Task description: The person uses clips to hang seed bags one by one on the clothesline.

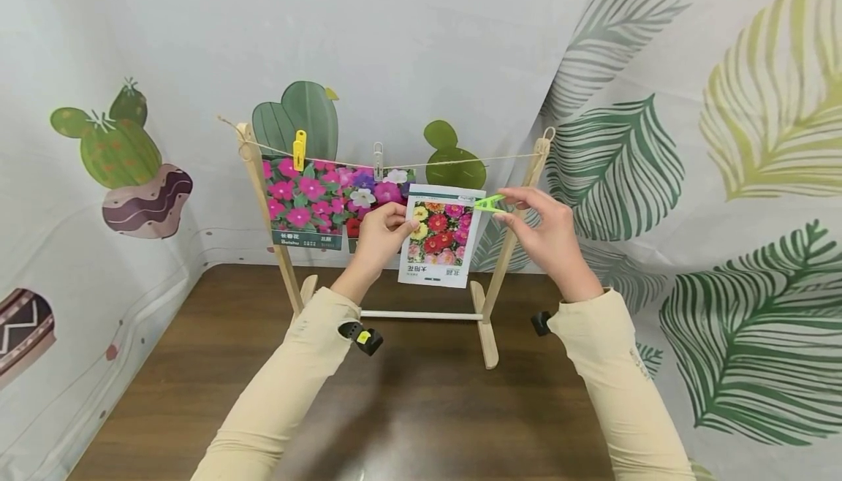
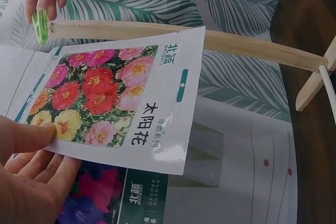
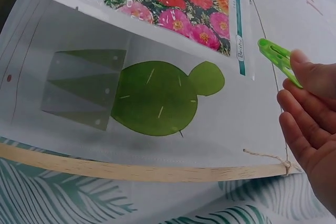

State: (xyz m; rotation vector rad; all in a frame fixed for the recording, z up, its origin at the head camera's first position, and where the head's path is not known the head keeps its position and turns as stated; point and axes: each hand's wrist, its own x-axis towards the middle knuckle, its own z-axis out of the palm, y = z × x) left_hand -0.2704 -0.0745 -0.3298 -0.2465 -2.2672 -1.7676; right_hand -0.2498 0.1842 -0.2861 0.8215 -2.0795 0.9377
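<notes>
My left hand (image 1: 376,240) pinches the left edge of a white seed packet (image 1: 437,236) printed with red, pink and yellow flowers, its lettering upside down in the head view. Between thumb and fingers, my right hand (image 1: 551,231) holds a green clothespin (image 1: 488,205). Both wrist views show a gap between that clothespin (image 3: 278,59) and the packet (image 3: 184,11). A thin string (image 1: 500,158) runs behind, where a yellow clothespin (image 1: 299,150) holds a pink-flower packet (image 1: 305,203) and a clear clothespin (image 1: 378,161) holds a mixed-flower packet (image 1: 388,187), partly hidden by my left hand.
The string is tied between two wooden posts (image 1: 506,265) of a stand with a white crossbar (image 1: 421,315). It stands on a dark wooden table (image 1: 421,408). Behind hangs a white cloth (image 1: 421,42) printed with cacti and leaves.
</notes>
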